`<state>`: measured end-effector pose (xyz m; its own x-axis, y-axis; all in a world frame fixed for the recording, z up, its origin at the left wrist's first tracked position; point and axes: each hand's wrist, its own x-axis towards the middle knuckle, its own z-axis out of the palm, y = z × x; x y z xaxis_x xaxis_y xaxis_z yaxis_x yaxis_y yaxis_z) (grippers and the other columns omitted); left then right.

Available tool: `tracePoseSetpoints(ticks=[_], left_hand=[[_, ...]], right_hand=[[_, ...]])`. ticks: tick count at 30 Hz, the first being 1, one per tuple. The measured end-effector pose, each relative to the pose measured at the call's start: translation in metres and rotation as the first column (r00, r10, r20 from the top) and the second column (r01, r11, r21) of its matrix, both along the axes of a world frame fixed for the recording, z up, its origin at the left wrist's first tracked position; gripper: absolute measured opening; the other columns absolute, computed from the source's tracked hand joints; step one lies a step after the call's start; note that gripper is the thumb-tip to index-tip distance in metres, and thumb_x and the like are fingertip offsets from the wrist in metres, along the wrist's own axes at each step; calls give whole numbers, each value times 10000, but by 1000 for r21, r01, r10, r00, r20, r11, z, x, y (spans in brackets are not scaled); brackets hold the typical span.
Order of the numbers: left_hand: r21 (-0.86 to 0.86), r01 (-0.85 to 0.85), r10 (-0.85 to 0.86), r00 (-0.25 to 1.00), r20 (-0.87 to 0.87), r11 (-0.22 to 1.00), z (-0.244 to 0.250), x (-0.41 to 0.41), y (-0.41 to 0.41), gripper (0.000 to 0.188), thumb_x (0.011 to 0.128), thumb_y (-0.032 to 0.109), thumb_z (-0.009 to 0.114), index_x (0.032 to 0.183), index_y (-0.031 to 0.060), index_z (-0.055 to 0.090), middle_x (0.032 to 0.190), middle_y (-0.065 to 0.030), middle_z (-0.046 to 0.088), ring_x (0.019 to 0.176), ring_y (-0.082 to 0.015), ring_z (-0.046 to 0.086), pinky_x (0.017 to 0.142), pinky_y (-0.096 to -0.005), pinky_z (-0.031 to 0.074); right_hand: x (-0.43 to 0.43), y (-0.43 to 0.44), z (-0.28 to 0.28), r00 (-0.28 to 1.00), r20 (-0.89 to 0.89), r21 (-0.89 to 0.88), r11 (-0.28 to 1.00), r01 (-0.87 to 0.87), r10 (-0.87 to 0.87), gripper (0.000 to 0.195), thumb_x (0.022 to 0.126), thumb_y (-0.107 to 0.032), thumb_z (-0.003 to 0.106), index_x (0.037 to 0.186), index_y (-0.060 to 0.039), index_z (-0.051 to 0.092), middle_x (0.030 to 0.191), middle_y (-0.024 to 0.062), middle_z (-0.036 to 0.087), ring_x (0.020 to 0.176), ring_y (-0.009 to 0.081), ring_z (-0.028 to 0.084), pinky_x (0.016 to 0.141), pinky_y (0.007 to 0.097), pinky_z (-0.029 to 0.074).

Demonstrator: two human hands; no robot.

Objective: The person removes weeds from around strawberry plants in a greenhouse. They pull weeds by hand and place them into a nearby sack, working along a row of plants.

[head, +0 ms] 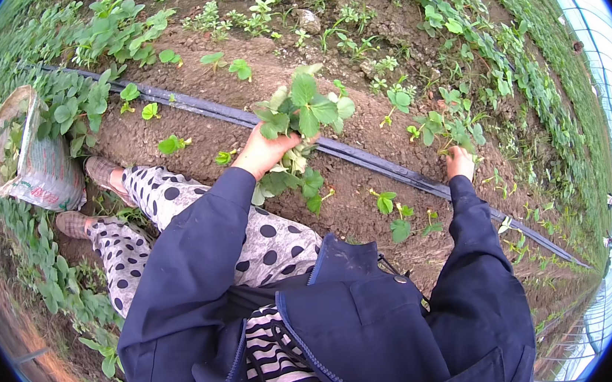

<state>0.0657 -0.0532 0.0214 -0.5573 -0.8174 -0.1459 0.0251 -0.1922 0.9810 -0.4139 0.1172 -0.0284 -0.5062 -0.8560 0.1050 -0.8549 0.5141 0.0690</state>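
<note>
My left hand (pixel 268 151) grips a bunch of picked strawberry leaves (pixel 308 107), some green and some pale, above the soil bed. More leaves of the bunch hang down below the fingers. Out to the right, my right hand (pixel 459 162) is closed at the lower edge of a leafy strawberry plant (pixel 444 123). A blurred green leaf shows at its fingertips, and the exact hold is partly hidden. Small trimmed strawberry plants (pixel 385 202) with few leaves stand in the soil near both hands.
Black drip-irrigation tubes (pixel 370 164) run diagonally along the bed. At the left, a woven plastic sack (pixel 49 173) stands with its mouth spread and leaves inside, close to my shoes (pixel 106 175). Denser strawberry rows (pixel 467 17) and weeds grow beyond. Plastic greenhouse film (pixel 589 15) curves at the right.
</note>
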Motion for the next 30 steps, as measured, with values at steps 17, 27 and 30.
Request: tracePoseSetpoints(ticks=[17,27,30], left_hand=[[-152,-74,104,975,195,986,-16,6,-4,336,744,126,668,1058,17,625,932,-105,674,849,-193,624,803,-336,484],[-237,-42,116,944,308,970,-10,4,-4,323,753,176,661,1032,18,620,911,-146,670,879,-266,644,796,-365,486],[-238,38,57,924,378,971,-16,6,-3,427,787,100,654,1204,41,587,965,-64,660,855,-122,586,798,-305,478]], right_hand=[[30,-58,-14,987,-163,259,964,50,-8,179,816,-215,611,939,-89,643,999,102,647,991,279,596,848,407,470],[27,0,-1,963,139,47,970,-239,231,191,826,-287,635,825,-98,666,798,123,644,795,302,622,727,411,490],[23,-25,1,932,360,26,999,22,-30,207,871,-276,600,934,-97,685,820,132,677,772,274,657,729,355,511]])
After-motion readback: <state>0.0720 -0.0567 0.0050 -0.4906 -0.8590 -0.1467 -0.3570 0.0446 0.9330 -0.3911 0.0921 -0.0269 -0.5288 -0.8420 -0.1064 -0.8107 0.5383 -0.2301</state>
